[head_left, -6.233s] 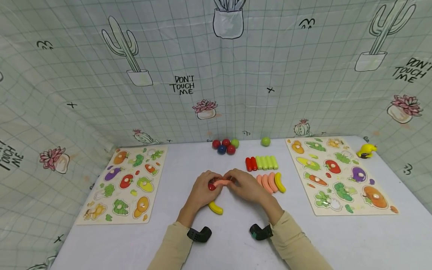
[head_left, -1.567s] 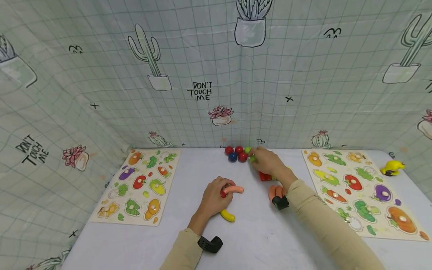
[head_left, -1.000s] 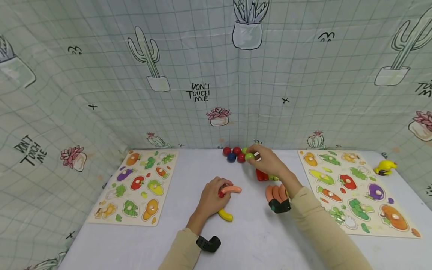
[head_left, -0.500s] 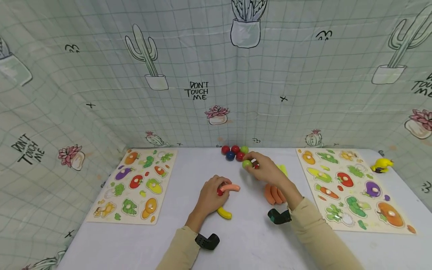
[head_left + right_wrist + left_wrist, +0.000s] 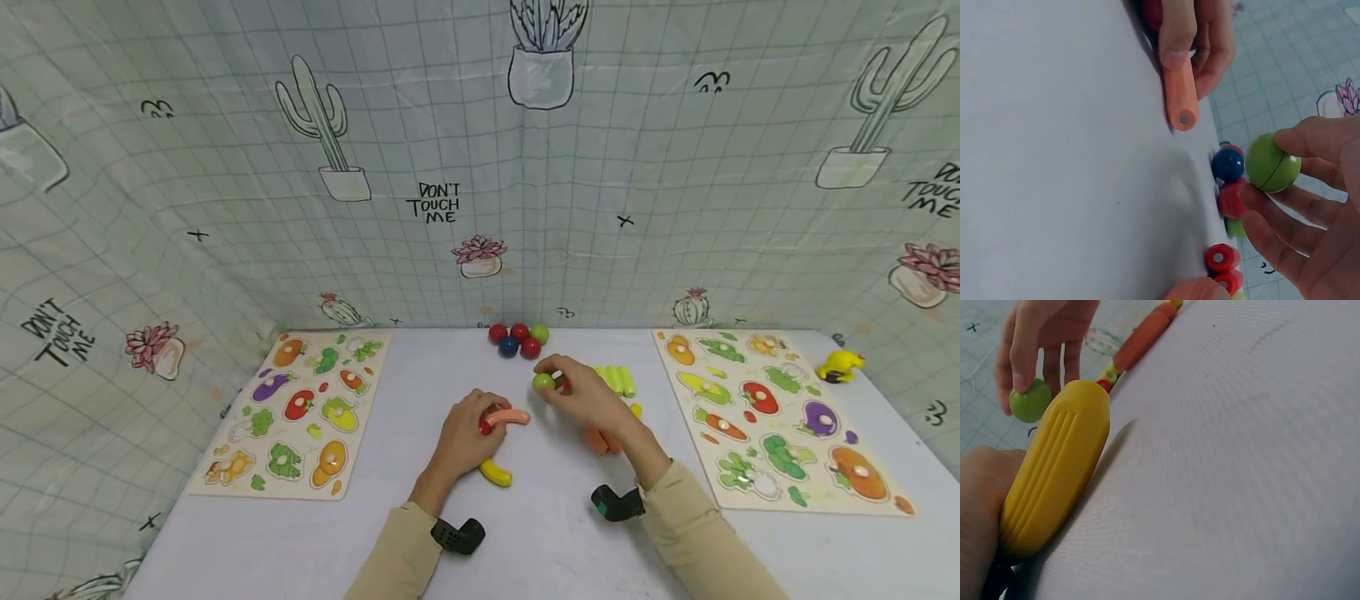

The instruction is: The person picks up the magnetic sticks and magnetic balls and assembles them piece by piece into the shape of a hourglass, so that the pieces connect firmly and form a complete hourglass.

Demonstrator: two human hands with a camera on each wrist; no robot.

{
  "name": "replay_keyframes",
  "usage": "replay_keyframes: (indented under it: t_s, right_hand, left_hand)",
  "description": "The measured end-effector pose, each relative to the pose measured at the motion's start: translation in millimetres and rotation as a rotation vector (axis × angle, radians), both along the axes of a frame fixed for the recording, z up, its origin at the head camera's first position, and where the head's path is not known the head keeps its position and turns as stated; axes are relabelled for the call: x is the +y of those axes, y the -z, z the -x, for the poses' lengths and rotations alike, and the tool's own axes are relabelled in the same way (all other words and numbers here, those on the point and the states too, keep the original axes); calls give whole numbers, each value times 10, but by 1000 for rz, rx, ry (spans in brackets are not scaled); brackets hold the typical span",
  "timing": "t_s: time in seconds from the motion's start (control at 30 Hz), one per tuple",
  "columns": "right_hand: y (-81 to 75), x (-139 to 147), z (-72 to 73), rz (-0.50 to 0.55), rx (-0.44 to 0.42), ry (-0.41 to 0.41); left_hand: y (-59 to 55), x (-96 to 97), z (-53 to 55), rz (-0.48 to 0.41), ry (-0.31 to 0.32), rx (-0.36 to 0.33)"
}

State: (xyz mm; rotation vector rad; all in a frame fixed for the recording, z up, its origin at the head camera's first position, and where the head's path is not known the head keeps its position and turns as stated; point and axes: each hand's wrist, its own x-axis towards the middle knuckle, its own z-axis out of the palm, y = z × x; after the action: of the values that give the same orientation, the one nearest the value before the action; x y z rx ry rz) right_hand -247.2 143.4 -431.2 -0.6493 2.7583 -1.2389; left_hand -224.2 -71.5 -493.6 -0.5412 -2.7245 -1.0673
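My left hand [image 5: 467,432] rests on the table, its thumb and fingers pinching a pink curved stick [image 5: 514,416]. A red piece [image 5: 486,427] sits at the stick's inner end, partly hidden by the fingers; a red ball [image 5: 1152,14] shows there in the right wrist view. Close by my left wrist lies a yellow curved stick [image 5: 496,473], large in the left wrist view. My right hand [image 5: 583,393] pinches a green ball [image 5: 1270,164] between thumb and fingertips, above the table and just beyond the free end of the pink stick, apart from it.
Behind the hands stand several red, blue and green balls [image 5: 508,347]. Light-green sticks [image 5: 619,381], red sticks [image 5: 1222,257] and more pink sticks [image 5: 597,440] lie under or beside my right hand. Vegetable puzzle boards [image 5: 296,479] [image 5: 708,467] flank them; a yellow toy [image 5: 840,366] sits far right.
My right hand left the pink stick, took hold of a green ball at the back and has brought it nearer my left hand. The left hand keeps its grip on the pink stick.
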Motion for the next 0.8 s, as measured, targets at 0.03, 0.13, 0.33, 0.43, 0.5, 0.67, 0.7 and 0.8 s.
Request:
replay_keyframes:
  t_s: [0.03, 0.13, 0.33, 0.43, 0.5, 0.67, 0.7, 0.8]
  right_hand:
    - [15, -1, -14, 1, -1, 0]
    - [50, 0, -68, 1, -7, 0]
    - [90, 6, -180, -3, -27, 7]
    - [121, 10, -232, -10, -6, -3]
    - [132, 10, -284, -23, 12, -9]
    - [151, -30, -426, -53, 30, -4]
    - [158, -44, -447, -55, 31, -1]
    - [182, -82, -493, -58, 50, 7]
  left_hand:
    - [0, 2, -1, -3, 0, -3]
    - [8, 9, -7, -6, 3, -13]
    - [2, 25, -18, 1, 3, -16]
    - [-3, 27, -21, 4, 4, -11]
    - [-8, 28, -21, 10, 3, -8]
    - [-32, 22, -17, -1, 6, 25]
    - [-36, 19, -17, -6, 8, 32]
    - [-34, 10, -17, -11, 15, 45]
